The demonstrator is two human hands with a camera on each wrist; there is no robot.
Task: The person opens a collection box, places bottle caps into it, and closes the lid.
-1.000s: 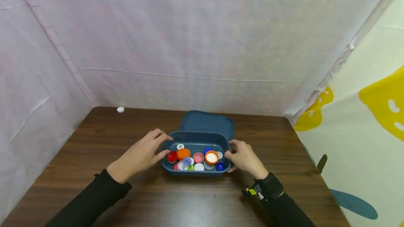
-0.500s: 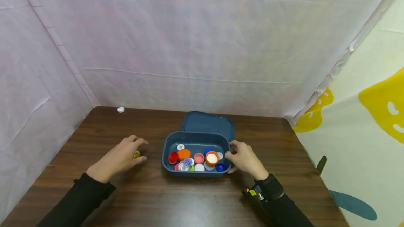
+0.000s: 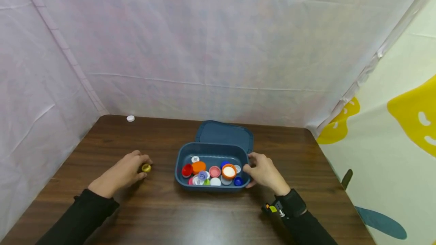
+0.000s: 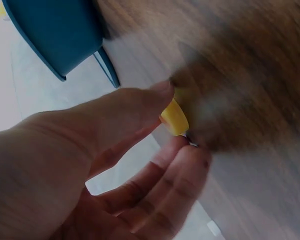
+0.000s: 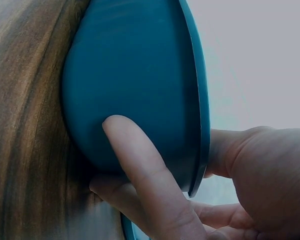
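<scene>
A small gold-yellow bottle cap [image 3: 146, 168] is on the table, left of the box. My left hand [image 3: 124, 171] pinches it between thumb and fingers; in the left wrist view the yellow cap [image 4: 176, 119] shows between the thumb and fingertips. At the table's middle, the blue storage box [image 3: 194, 148] contains several bottle caps, among them red, orange, pink, white and blue ones. My right hand [image 3: 267, 171] holds the box's right end. Up close in the right wrist view, its fingers [image 5: 140, 155] lie on the outer wall, while the thumb is mostly hidden behind the rim.
Behind the box lies its blue lid [image 3: 225, 134]. A white cap [image 3: 130, 118] sits at the table's far left edge. White cloth sheets [image 3: 204, 48] hang at the back and sides of the wooden table [image 3: 163, 214].
My left hand has left the box's left end, moved left and lowered to the yellow cap, its fingers drawing together around it. The right hand and box stay where they were.
</scene>
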